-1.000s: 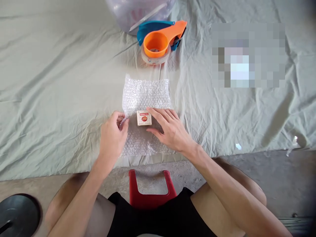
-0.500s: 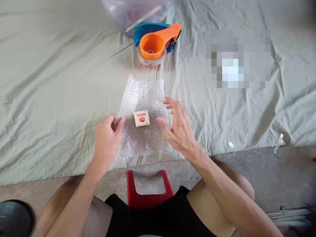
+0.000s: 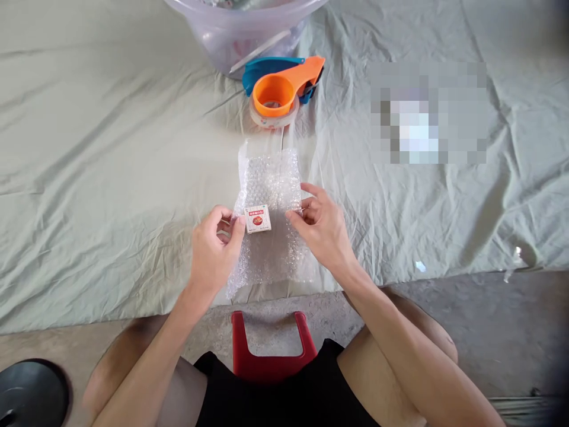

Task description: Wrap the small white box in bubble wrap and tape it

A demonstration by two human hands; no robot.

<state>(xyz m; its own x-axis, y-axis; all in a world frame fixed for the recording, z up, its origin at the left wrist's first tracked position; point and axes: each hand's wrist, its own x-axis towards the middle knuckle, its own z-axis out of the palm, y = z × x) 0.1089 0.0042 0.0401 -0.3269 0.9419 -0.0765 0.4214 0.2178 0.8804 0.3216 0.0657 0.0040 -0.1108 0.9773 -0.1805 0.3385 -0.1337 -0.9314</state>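
Tape dispenser (image 3: pixel 284 89) and tub (image 3: pixel 242 26) lie beyond bubble wrap (image 3: pixel 269 225).

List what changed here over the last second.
The right hand left the small box, swung out, then pinched the right edge of the bubble wrap; both edges are now drawn inward. The left hand kept pinching the left edge. The box stayed mid-sheet, and the tape dispenser stayed put.
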